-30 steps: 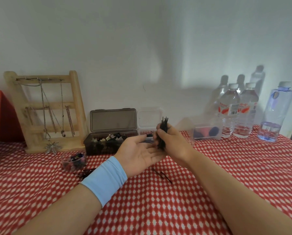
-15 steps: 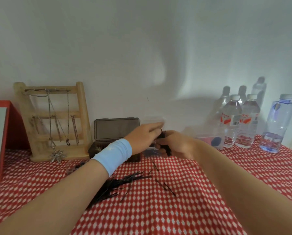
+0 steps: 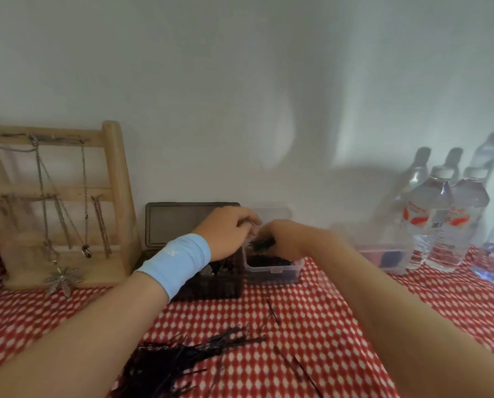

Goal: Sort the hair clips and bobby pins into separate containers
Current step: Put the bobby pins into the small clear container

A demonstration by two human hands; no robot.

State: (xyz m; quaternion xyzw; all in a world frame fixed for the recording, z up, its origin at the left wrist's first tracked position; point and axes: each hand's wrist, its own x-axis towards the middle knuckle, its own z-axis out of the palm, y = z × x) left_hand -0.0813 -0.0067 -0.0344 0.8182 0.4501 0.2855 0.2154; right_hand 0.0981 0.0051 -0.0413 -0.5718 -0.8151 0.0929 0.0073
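Note:
My right hand [image 3: 283,235] holds a bunch of black bobby pins [image 3: 261,244] just above a small clear box [image 3: 273,272] that has more black pins in it. Its open lid leans against the wall. My left hand [image 3: 228,232], with a light blue wristband, is curled beside the bunch, fingers touching its top. Left of the clear box stands a dark brown box [image 3: 211,282] with its lid up and hair clips inside. A loose pile of bobby pins [image 3: 182,360] lies on the checked cloth near me, with single pins [image 3: 273,311] scattered to its right.
A wooden jewellery rack [image 3: 59,202] with hanging chains stands at the left against the wall. A second clear box [image 3: 383,254] with dark items sits at the right, next to water bottles [image 3: 441,219]. The red and white cloth [image 3: 326,326] covers the table.
Both hands moved away from me to the clear box, carrying the pin bunch down over it. My left hand turned from open palm to curled beside the bunch. The view tilted.

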